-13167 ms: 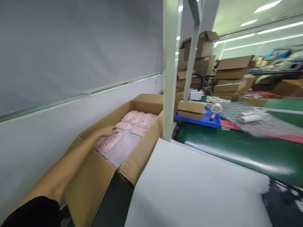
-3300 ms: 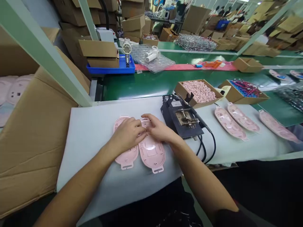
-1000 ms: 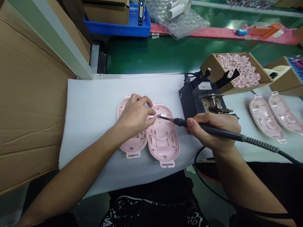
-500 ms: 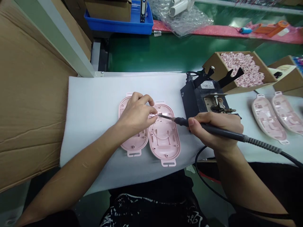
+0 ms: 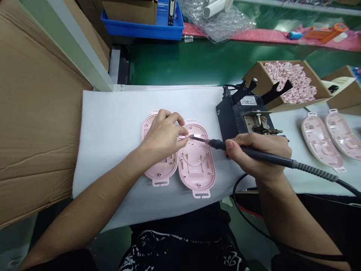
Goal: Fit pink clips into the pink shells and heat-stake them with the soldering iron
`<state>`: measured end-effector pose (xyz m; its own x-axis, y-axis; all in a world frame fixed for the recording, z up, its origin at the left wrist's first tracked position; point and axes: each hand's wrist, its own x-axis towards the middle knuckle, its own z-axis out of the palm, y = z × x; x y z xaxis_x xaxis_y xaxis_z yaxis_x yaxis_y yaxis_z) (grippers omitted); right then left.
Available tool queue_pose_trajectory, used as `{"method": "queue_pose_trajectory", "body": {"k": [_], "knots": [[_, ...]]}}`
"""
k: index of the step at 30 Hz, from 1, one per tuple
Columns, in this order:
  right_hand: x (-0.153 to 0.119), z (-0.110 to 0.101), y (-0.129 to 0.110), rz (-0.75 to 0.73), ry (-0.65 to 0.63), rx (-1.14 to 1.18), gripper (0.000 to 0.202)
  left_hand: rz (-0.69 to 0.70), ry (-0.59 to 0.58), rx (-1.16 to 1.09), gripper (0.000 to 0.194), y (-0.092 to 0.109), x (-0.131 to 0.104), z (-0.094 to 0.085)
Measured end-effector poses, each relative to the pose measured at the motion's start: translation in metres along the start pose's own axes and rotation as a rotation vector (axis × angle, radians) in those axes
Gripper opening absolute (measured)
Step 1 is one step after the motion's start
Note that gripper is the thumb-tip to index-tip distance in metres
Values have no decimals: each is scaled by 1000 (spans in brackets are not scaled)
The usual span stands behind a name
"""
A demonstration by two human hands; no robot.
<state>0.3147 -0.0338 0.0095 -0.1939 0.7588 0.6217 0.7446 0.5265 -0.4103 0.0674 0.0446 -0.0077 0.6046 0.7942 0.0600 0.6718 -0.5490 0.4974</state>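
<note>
Two pink oval shells lie open side by side on the white cloth. My left hand (image 5: 166, 133) covers the upper part of the left shell (image 5: 160, 173). Its thumb and forefinger are pinched at the left edge of the right shell (image 5: 196, 175), around something too small to name. In my right hand (image 5: 258, 152) is the dark handle of a soldering iron (image 5: 217, 144). The iron's tip points left and meets a small part near the top of the right shell, just beside my left fingertips.
A black soldering stand (image 5: 232, 113) is behind my right hand. Beyond it, a cardboard box (image 5: 306, 105) holds small pink parts. Two more pink shells (image 5: 321, 143) lie at the right. The iron's cable (image 5: 237, 203) loops over the table's front edge. A blue tray (image 5: 143, 32) stands at the back.
Both hands and the iron keep nearly the same pose over the shells. The whole view has shifted very slightly.
</note>
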Motion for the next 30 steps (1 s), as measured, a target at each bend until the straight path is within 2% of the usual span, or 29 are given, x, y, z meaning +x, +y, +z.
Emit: {"method": "queue_pose_trajectory", "body": {"k": [19, 26, 28, 30], "knots": [[-3, 0, -4, 88, -6, 1, 14, -8, -10, -10, 18, 0, 0, -2], [-4, -2, -1, 24, -22, -18, 16, -8, -7, -6, 16, 2, -1, 2], [-8, -1, -1, 13, 27, -43, 18, -3, -4, -8, 16, 2, -1, 0], [-11, 0, -3, 64, 136, -39, 18, 23, 15, -36, 16, 0, -3, -10]]}}
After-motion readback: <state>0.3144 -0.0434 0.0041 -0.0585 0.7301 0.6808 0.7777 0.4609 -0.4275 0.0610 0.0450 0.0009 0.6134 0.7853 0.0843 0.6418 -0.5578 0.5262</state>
